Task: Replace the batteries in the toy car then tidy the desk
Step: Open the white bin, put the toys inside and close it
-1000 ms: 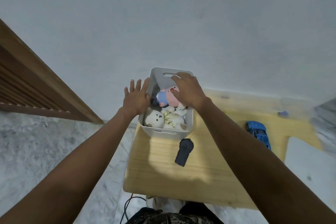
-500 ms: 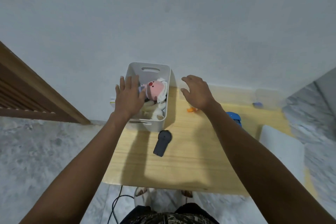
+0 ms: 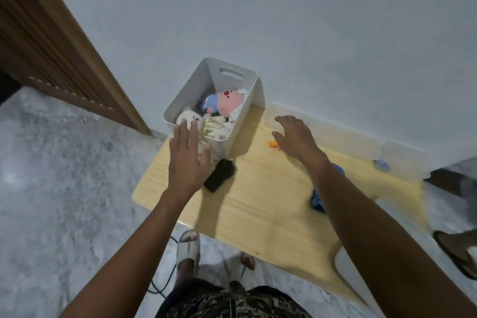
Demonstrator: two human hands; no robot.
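A white bin (image 3: 251, 108) of plush toys stands at the far left corner of the light wooden desk (image 3: 271, 204), against the wall. My left hand (image 3: 187, 156) is flat and open, its fingers over the bin's near rim. A black remote (image 3: 219, 175) lies on the desk just right of that hand. My right hand (image 3: 294, 137) hovers open over the desk to the right of the bin, holding nothing. The blue toy car (image 3: 318, 200) lies mostly hidden behind my right forearm. A small orange piece (image 3: 273, 144) sits beside my right hand.
A small blue object (image 3: 381, 164) lies near the wall at the back right. A pale rounded shape (image 3: 348, 266) is at the desk's near right. A wooden slatted door (image 3: 46, 41) is at left. A cable (image 3: 165, 284) and my sandalled feet are on the marble floor below.
The bin has ended up at the desk's far left corner. My right hand left the bin and moved right over the desk. My left hand slid back to the bin's near rim.
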